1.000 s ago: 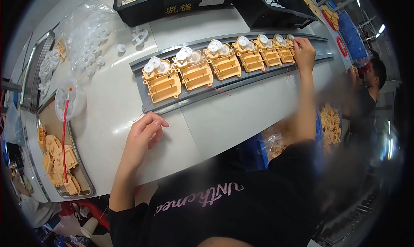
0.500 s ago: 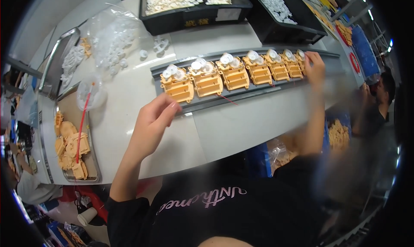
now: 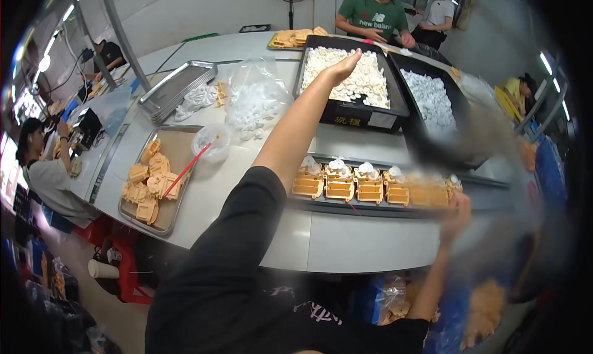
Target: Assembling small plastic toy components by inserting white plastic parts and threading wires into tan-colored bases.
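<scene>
Over the bin (image 3: 362, 120), left hand (image 3: 343, 68) outstretched, seemingly empty; right hand (image 3: 456, 210) (blurred, grip unclear) beside the rightmost orange housings (image 3: 430, 194).

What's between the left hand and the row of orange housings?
Head view, going down the picture from the left hand: cream parts, the black bin's front wall, a tabletop strip, then the grey rail.

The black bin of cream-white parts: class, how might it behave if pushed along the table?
The black bin is probably heavy to push, since the cream-white parts cover most of its inside. Straight-sided, it would likely stay stiff. Broad and low, it seems unlikely to tip, though the loose parts might shift.
</scene>
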`<action>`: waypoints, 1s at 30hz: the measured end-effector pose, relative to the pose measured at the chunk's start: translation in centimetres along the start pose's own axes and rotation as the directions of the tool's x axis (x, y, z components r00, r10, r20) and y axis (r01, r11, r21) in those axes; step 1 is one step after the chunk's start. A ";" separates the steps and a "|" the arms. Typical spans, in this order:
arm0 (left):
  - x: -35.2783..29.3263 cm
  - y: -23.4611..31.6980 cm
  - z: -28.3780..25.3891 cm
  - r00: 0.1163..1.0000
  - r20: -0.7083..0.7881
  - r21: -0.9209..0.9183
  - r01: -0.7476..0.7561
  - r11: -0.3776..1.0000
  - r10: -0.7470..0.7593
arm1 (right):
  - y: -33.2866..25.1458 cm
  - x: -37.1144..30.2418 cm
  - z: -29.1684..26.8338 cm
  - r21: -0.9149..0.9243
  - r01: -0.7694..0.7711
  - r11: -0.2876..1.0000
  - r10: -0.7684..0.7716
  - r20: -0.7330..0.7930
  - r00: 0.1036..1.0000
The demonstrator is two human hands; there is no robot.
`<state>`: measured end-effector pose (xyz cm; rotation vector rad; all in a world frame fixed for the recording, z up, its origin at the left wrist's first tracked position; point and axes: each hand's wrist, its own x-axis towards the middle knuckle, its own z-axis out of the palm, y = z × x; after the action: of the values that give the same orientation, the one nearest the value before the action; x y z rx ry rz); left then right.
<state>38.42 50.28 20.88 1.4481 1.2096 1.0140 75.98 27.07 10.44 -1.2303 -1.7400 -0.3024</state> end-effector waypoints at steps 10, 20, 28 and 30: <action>-27.5 -2.4 0.3 0.856 -0.248 0.173 -0.422 0.890 0.454 | -12.5 3.9 1.2 0.527 0.085 0.846 -0.075 -0.039 0.996; -40.8 -16.0 -6.8 0.708 -0.695 -0.269 -0.091 0.959 -0.128 | -41.2 5.1 17.7 0.716 0.427 0.552 -0.809 0.336 0.482; -39.3 -17.6 -11.4 0.717 -0.673 -0.474 -0.232 0.849 -0.181 | -47.1 3.8 27.1 0.632 0.517 0.577 -0.788 0.262 0.558; -38.9 -17.7 -12.2 0.691 -0.672 -0.546 -0.218 0.809 -0.268 | -45.1 5.4 25.0 0.610 0.463 0.643 -0.741 0.344 0.577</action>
<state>16.92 14.73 5.25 0.4927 1.2543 1.8616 24.36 25.79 15.39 -0.2864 -2.5768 0.1158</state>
